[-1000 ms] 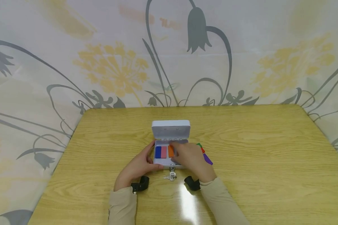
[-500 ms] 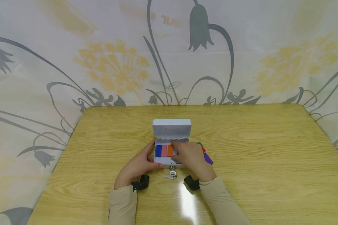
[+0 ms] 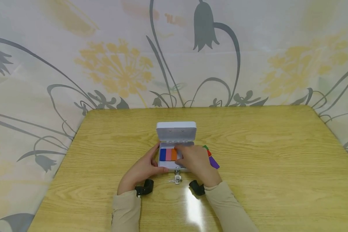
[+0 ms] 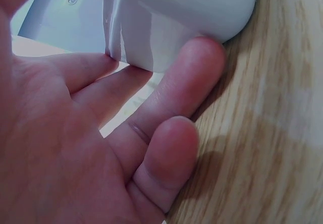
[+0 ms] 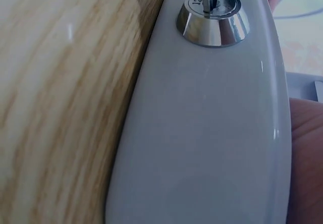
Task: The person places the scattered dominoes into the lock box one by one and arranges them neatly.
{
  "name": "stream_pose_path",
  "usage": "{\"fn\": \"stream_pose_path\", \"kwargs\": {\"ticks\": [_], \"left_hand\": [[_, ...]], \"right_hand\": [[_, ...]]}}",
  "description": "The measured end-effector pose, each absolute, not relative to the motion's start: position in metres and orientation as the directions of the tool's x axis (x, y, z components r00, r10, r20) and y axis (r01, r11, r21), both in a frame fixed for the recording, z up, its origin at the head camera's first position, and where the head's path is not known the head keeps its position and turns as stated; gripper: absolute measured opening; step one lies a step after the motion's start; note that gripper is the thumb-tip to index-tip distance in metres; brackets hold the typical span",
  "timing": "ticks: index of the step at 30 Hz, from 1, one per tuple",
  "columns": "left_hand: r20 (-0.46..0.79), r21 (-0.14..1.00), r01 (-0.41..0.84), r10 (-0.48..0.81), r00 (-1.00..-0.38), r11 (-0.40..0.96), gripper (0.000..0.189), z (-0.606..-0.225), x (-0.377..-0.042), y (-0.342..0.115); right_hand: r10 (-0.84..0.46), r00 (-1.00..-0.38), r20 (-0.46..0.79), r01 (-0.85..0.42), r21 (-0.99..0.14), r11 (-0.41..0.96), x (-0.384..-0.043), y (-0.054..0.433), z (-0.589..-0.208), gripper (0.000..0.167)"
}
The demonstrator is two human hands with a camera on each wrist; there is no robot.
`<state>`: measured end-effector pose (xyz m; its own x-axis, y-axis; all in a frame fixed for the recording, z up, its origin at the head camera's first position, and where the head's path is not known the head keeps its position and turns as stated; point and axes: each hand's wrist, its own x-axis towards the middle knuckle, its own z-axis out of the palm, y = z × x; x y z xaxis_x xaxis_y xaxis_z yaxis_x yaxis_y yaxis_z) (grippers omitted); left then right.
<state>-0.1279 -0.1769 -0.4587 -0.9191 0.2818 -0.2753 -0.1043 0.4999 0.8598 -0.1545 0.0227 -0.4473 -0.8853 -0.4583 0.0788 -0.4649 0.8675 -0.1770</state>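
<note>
A small white metal lockbox point(image 3: 169, 165) stands on the table, its lid point(image 3: 176, 132) raised. My left hand point(image 3: 142, 167) holds the box by its left end, thumb at the front edge and fingers around the far left side. Several fingertips point(image 4: 199, 57) press the white wall in the left wrist view. Inside lie a blue block point(image 3: 163, 154), a pink block point(image 3: 168, 154) and an orange block point(image 3: 174, 154), side by side. My right hand point(image 3: 195, 159) reaches in from the right, index finger and thumb at the two ends of the orange block.
A key sits in the round lock point(image 5: 214, 19) on the box's front, with more keys point(image 3: 177, 178) hanging there. Right of the box lie a purple piece point(image 3: 213, 162), a red piece point(image 3: 209, 153) and a green piece point(image 3: 205, 147), partly behind the right hand.
The orange block has slid left with my right fingers, closing the gap to the pink block. My left hand stays on the box.
</note>
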Motion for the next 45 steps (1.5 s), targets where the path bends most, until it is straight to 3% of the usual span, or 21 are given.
{"fn": "stream_pose_path", "kwargs": {"ticks": [45], "left_hand": [[-0.283, 0.855, -0.101, 0.294, -0.913, 0.508, 0.101, -0.4564, -0.1281, -0.178]], "right_hand": [[-0.462, -0.88, 0.112, -0.475, -0.186, 0.86, -0.1556, 0.0233, -0.45, 0.038]]}}
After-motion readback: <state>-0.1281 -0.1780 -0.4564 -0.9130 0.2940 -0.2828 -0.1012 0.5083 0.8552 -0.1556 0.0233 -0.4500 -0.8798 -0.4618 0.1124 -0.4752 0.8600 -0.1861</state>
